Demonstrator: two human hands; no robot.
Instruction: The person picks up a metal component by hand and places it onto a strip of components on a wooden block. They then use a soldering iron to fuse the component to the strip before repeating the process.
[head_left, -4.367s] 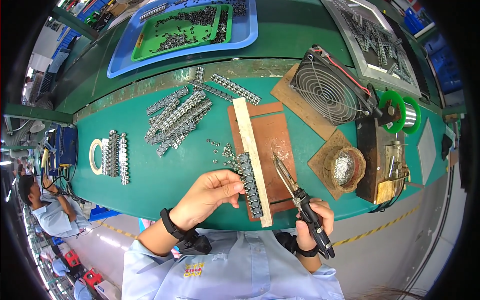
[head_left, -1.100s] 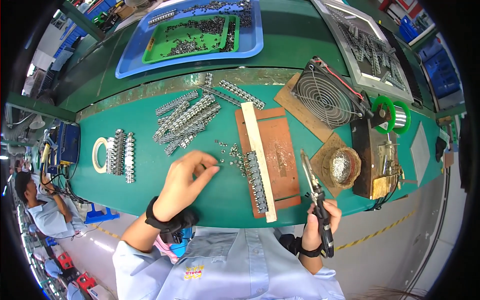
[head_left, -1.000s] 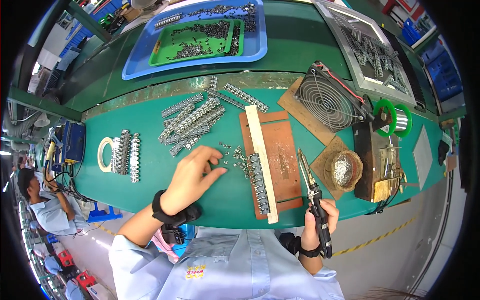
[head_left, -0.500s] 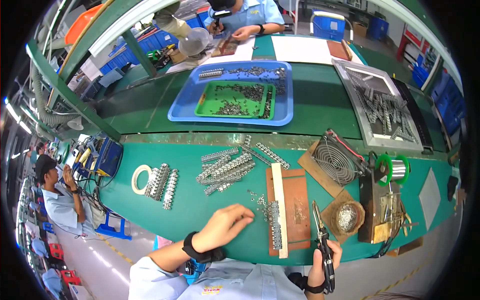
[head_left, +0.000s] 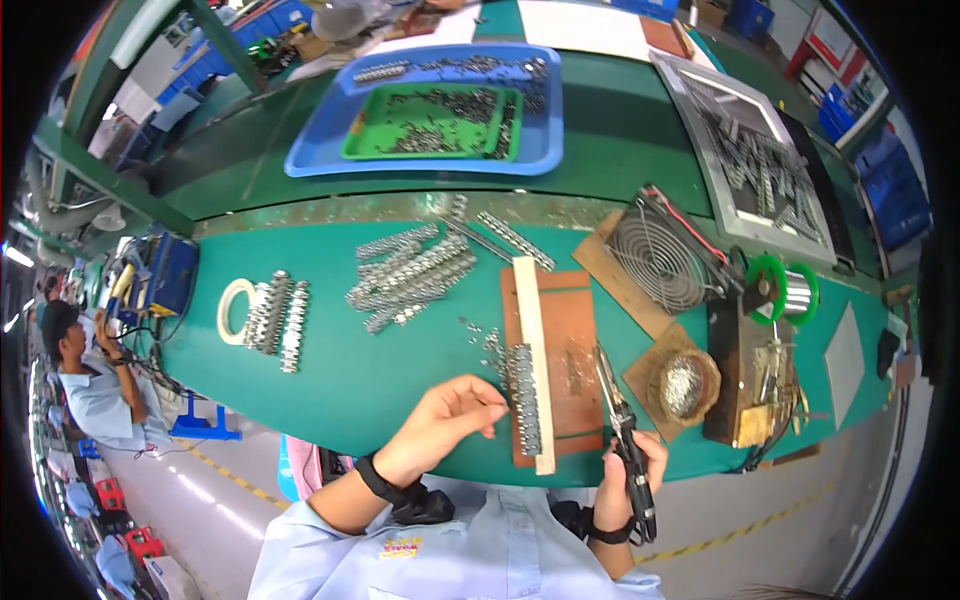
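A soldering iron [head_left: 628, 450], black-handled with a slender metal tip, is gripped in the right hand [head_left: 632, 480]. The left hand's [head_left: 458, 415] thumb and fingertips are drawn close together; whether a bit is pinched cannot be told. Just right of them, a dark, ridged strip [head_left: 526, 400] is laid along a pale wooden bar [head_left: 532, 350] on a speckled brown board [head_left: 572, 370]. Work seems under way: loose shiny bits [head_left: 492, 345] are left unused above that hand; farther up, metallic strips [head_left: 415, 275] are heaped, perhaps finished.
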